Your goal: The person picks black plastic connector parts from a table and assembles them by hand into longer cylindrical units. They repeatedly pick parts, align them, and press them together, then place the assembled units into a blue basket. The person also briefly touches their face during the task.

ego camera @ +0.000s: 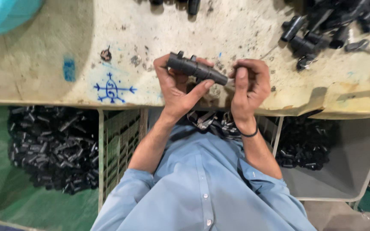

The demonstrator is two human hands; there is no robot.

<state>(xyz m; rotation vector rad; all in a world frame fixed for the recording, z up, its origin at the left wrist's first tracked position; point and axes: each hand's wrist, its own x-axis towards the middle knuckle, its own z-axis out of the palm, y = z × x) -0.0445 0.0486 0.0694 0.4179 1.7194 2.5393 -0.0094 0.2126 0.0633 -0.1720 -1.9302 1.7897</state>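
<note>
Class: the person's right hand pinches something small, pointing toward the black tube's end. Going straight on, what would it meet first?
The right hand would most likely meet the near end of the black tube held in the left hand; only a small gap separates them.

even bright light; soft shadows; edges warped

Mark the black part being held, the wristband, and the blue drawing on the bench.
black cylindrical part [195,68], head view, middle of its body
black wristband [249,134], head view, front of the band
blue drawing [113,89], head view, its centre
</note>
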